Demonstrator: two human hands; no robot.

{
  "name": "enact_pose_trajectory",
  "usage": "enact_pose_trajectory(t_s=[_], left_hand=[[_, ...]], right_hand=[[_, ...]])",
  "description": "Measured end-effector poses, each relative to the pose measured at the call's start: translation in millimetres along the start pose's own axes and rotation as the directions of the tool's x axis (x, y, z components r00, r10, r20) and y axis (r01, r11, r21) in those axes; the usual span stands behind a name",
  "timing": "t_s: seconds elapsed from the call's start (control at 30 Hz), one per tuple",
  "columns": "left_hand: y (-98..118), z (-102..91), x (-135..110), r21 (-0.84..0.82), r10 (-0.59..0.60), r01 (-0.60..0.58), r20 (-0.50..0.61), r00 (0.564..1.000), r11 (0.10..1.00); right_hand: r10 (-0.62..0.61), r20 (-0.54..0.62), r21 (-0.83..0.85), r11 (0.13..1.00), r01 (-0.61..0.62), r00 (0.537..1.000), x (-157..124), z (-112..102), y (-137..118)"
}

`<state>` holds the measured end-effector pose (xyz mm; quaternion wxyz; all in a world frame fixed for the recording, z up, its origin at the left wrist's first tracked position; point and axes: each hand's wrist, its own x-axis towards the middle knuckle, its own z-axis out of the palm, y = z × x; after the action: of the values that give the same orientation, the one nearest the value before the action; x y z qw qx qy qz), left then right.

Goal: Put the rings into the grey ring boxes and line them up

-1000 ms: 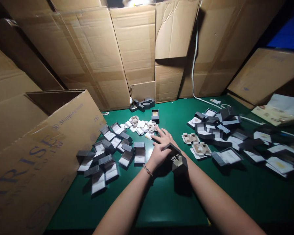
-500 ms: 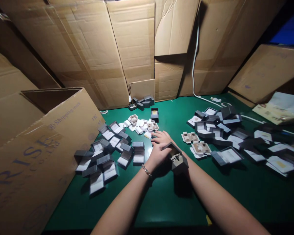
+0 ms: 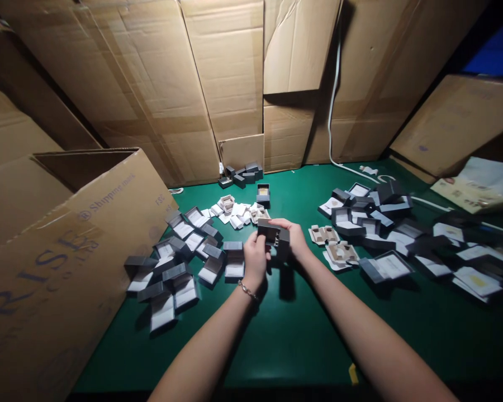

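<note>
Both of my hands hold one small dark grey hinged box above the green table, near its middle. My left hand, with a bracelet at the wrist, pinches the box's left side. On the right side, my right hand has its fingers curled over the top. The box is open and tilted; its inside is hard to make out. Just beyond my hands lie white and beige inserts and another open grey box.
A heap of open grey boxes lies to the left, another heap to the right with beige inserts. A big cardboard carton stands at left. Cardboard sheets line the back, with a white cable.
My hands lifted the box and carried it farther from me, toward the inserts. My right hand, which reached past the box, now grips it.
</note>
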<state>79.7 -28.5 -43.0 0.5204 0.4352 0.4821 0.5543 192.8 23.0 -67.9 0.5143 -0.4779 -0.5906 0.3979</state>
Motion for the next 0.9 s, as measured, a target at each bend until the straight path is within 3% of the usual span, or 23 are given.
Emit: enact_pose_trajectory(t_s=[0.07,0.13,0.2,0.23,0.3,0.37,0.4,0.47,0.53,0.6,0.67,0.8,0.9], left_hand=[[-2,-3.2,6,-0.042,-0.038,0.034,-0.082,0.996,0.999],[-3,-5.4,11,-0.047,-0.041,0.035,-0.144,0.989,0.998],[-3,-5.7,14,-0.035,-0.045,0.04,-0.164,0.985,0.999],[-2,-5.2,14,-0.031,-0.053,0.049,-0.165,0.985,0.998],[-1,-3.9,14,-0.026,-0.075,0.071,-0.175,0.982,0.997],[-1,-3.1,14,-0.03,-0.11,0.106,-0.197,0.974,0.994],[-2,-3.2,15,-0.039,-0.13,0.125,-0.206,0.97,0.991],[-2,-4.1,16,-0.082,-0.166,0.153,-0.194,0.967,0.985],[-1,-5.1,15,-0.202,-0.216,0.187,-0.133,0.967,0.961],[1,-5.2,14,-0.351,-0.278,0.252,-0.026,0.96,0.902],[3,-4.0,11,-0.442,-0.331,0.326,0.067,0.941,0.836],[5,-1.6,8,-0.471,-0.339,0.371,0.155,0.928,0.8],[7,-3.1,9,-0.502,-0.361,0.409,0.194,0.912,0.762]], right_hand=[[0.143,-0.093,0.202,0.972,-0.122,0.985,0,-2,-9],[0.311,-0.14,0.436,0.872,-0.223,0.94,0,-3,-17],[0.396,-0.179,0.544,0.803,-0.245,0.901,0,-5,-23],[0.4,-0.239,0.541,0.811,-0.221,0.885,-1,-5,-26],[0.283,-0.435,0.394,0.914,-0.102,0.855,-4,-7,-33],[0.004,-0.583,0.088,0.994,0.059,0.812,-10,-6,-41],[-0.159,-0.59,-0.078,0.987,0.141,0.791,-14,-5,-45],[-0.42,-0.498,-0.329,0.901,0.283,0.759,-22,0,-51],[-0.559,-0.362,-0.461,0.803,0.378,0.746,-28,8,-52],[-0.593,-0.262,-0.513,0.754,0.411,0.761,-30,14,-49],[-0.583,-0.237,-0.528,0.749,0.401,0.777,-30,16,-44],[-0.567,-0.312,-0.516,0.775,0.365,0.762,-24,8,-39],[-0.529,-0.332,-0.495,0.803,0.333,0.781,-21,2,-39]])
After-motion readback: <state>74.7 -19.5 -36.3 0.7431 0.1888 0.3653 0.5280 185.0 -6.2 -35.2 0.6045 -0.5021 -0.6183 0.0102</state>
